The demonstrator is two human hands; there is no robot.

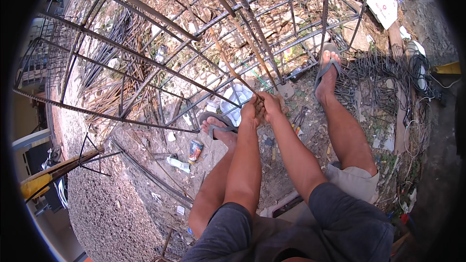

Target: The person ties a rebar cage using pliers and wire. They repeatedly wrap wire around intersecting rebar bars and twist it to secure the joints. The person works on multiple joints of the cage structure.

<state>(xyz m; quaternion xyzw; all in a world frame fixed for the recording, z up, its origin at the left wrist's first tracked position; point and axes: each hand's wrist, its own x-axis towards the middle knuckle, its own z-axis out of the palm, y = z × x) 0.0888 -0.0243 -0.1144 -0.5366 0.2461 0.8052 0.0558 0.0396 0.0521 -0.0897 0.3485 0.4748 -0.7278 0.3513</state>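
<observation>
Both hands meet low at the near end of a rusty steel bar (232, 70) that slants up and away through the rebar cage (145, 63); the left hand (250, 112) and right hand (271, 106) are curled tight around it, touching each other. The bar's gripped end sits above the littered ground (272, 174), between two feet in grey sandals (216, 122), with a small can (195, 149) lying near the left foot.
</observation>
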